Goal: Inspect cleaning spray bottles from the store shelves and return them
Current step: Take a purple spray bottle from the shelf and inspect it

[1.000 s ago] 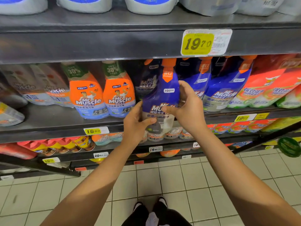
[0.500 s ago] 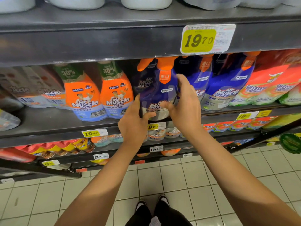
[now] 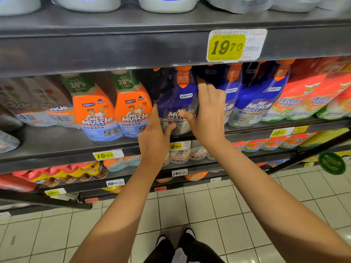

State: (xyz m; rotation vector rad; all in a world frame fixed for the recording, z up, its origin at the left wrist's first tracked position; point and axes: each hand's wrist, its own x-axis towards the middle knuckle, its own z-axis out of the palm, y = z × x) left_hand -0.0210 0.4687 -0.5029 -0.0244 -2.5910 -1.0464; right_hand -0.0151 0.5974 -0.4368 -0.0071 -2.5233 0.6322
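On the middle shelf: the purple spray bottle (image 3: 176,103) stands in the gap between the orange bottles (image 3: 95,111) and the blue bottles (image 3: 254,99); both hands cover part of its base, so I cannot tell if it sits fully on the shelf (image 3: 57,145)
Left hand (image 3: 153,141): index finger straight up along the left side of the bottle, thumb touching the lower front; it steadies the bottle more than it grips it
Right hand (image 3: 209,118): thumb lies on the front label and the other fingers reach round the right side toward the back, so the bottle is pinched between them
Done, as I judge: the inspection of this bottle looks finished, because it is already in its row, upright and label to the front
Left to do: both hands must release it, perhaps after a small push deeper to line it with the neighbours; the other spray bottles on the shelves are not yet taken for inspection, and how many I cannot say
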